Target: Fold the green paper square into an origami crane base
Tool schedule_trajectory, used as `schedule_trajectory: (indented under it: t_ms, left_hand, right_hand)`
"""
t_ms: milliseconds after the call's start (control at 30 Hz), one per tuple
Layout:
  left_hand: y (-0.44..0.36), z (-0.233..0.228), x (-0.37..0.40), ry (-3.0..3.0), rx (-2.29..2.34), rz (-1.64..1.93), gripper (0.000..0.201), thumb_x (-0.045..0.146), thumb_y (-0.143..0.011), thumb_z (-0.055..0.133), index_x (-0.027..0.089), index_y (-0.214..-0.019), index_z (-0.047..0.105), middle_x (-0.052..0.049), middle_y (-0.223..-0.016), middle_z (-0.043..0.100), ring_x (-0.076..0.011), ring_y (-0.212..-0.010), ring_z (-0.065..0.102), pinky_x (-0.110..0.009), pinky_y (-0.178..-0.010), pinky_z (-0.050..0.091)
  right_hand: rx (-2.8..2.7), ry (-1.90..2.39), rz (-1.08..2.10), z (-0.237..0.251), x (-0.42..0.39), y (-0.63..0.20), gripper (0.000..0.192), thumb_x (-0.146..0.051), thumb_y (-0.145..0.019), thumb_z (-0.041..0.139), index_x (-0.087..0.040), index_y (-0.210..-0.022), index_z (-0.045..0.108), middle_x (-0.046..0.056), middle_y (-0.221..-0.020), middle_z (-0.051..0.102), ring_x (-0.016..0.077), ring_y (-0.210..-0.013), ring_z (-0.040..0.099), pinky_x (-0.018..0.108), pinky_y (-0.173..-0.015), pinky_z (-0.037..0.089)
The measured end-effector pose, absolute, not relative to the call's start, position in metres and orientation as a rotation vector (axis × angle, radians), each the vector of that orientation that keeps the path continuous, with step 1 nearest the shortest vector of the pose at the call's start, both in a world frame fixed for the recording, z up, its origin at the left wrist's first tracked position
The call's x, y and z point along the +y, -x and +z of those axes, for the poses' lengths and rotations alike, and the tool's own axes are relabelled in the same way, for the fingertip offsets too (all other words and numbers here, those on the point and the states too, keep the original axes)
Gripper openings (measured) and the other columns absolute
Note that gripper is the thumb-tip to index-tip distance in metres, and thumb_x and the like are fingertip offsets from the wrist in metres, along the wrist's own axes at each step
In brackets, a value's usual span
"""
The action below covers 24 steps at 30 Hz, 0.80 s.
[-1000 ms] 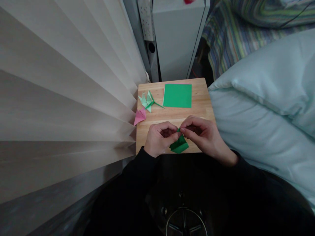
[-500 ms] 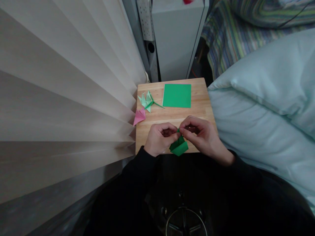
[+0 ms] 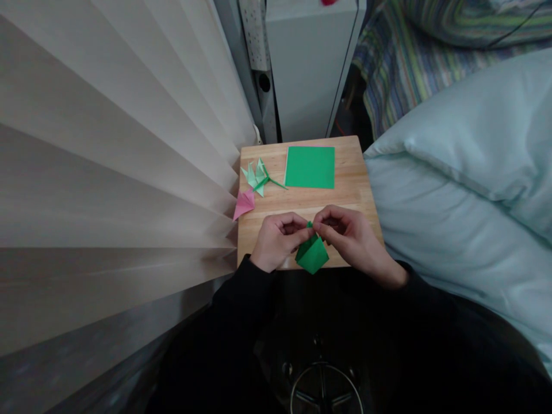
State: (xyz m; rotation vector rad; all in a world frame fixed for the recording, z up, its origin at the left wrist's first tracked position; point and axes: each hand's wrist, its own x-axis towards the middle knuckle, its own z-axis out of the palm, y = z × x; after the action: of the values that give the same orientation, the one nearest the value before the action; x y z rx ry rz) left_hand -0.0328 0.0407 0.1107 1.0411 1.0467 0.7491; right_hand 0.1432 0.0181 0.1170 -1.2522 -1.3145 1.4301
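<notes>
A partly folded piece of green origami paper (image 3: 312, 256) is held over the near edge of the small wooden table (image 3: 267, 215). My left hand (image 3: 280, 240) pinches its upper left side between thumb and fingers. On the other side, my right hand (image 3: 350, 237) pinches the top of the same paper, the two thumb tips almost meeting. A lower flap hangs below the fingers as a pointed shape. The fingertips partly hide the upper folds.
On the table lie a stack of green square paper (image 3: 310, 167), light and dark green folded paper figures (image 3: 259, 177) and a pink folded piece (image 3: 244, 203). A pleated curtain (image 3: 142, 190) borders the left, a pale quilt (image 3: 457, 172) the right, a grey cabinet (image 3: 308, 69) the back.
The green paper's lower flap now lies closed into a flatter diamond, where a gap showed before. Both hands have shifted slightly left, still pinching it.
</notes>
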Motion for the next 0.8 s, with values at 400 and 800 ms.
schedule_trajectory:
  t_ms: [400, 800]
  left_hand:
    - [0.0362, 0.1035, 0.043, -0.979, 1.026, 0.965, 0.029, 0.032, -0.065, 0.094, 0.017, -0.069, 0.071, 0.005, -0.055, 0.062, -0.0055, -0.044, 0.051, -0.019, -0.044, 0.04]
    - [0.0361, 0.1047, 0.0444, -1.016, 1.016, 1.006, 0.025, 0.035, -0.067, 0.093, 0.016, -0.072, 0.077, 0.002, -0.057, 0.065, -0.0064, -0.043, 0.051, -0.021, -0.045, 0.043]
  right_hand:
    - [-1.415, 1.254, 1.418, 0.1179, 0.0177, -0.1454, 0.023, -0.041, -0.093, 0.069, -0.019, -0.087, 0.065, 0.001, -0.074, 0.063, 0.015, -0.069, 0.056, 0.029, -0.062, 0.042]
    - [-1.432, 1.214, 1.377, 0.1139, 0.0203, -0.1472, 0.015, -0.031, -0.09, 0.072, -0.017, -0.087, 0.068, 0.002, -0.078, 0.069, 0.0158, -0.072, 0.061, 0.03, -0.068, 0.045]
